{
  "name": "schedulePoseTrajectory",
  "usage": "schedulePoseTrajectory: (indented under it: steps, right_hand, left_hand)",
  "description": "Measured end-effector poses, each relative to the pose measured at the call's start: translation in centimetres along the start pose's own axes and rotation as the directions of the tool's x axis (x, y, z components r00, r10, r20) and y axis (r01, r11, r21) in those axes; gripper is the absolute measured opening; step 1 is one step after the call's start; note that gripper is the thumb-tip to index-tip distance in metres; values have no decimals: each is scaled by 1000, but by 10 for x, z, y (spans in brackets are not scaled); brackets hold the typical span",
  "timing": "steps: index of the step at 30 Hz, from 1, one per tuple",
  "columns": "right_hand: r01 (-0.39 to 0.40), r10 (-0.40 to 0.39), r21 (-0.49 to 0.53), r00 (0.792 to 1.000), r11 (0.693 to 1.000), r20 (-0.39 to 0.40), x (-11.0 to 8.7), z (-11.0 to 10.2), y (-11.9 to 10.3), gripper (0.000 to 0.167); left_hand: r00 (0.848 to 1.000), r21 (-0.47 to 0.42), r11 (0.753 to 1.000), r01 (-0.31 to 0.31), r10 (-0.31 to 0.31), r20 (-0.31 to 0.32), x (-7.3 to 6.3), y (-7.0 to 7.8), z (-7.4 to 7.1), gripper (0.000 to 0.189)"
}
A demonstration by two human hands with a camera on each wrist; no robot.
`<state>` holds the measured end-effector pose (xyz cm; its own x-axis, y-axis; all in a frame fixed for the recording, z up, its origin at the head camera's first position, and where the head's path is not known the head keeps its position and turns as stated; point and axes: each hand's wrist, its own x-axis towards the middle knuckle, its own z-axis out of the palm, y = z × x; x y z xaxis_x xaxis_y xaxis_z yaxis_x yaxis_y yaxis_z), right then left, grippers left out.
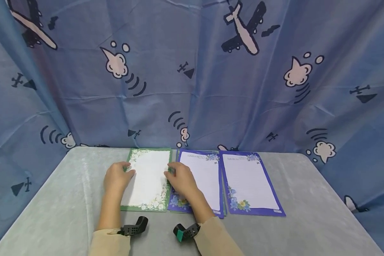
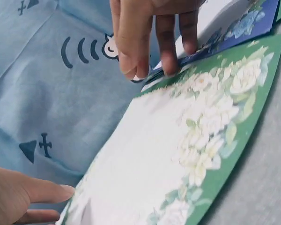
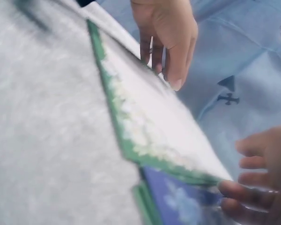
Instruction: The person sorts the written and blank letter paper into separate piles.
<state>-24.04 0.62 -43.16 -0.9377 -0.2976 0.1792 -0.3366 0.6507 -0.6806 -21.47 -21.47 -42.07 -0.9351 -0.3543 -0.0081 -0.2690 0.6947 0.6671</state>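
A sheet of letter paper [image 1: 147, 177] with a green border and white flowers lies on the table between both hands. My left hand [image 1: 116, 177] touches its left edge, thumb and fingers extended; in the left wrist view the left hand [image 2: 18, 197] is at that edge from below. On the opposite side, my right hand [image 1: 183, 179] rests its fingertips along the right edge, above a purple-bordered sheet [image 1: 204, 177]. The right wrist view has the right hand [image 3: 267, 173] with spread fingers by the sheet's corner. Whether any finger goes under the paper is hidden.
Another purple-bordered sheet [image 1: 249, 181] lies at the right. Green edges show beneath the middle purple sheet. The grey table [image 1: 307, 220] ends at a blue curtain [image 1: 204, 89] printed with planes. Black bands [image 1: 136, 227] sit on both wrists.
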Motion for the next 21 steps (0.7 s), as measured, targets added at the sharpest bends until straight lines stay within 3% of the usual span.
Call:
schedulePoseTrajectory:
  steps: [4,8,15,21]
  right_hand:
    - [10,-10,22,1000,1000,-15,-1,-10,-3,32]
    - [31,-31,8,999,999,-12,-5,-22,-1,30]
    - [11,-12,-13,995,1000,-94,-20,-43,23,23]
    - [-33,24,-37,976,999,-218,-32,-58,47,16]
  left_hand:
    - [999,-12,999,-48,48,9,-3,13,-1,41]
    - [992,-79,990,-117,121,47,-6,30,5,40]
    - [961,-227,946,-231,258,101,-12,55,37,34]
    - [954,-227,945,-237,270,131,-21,67,62,31]
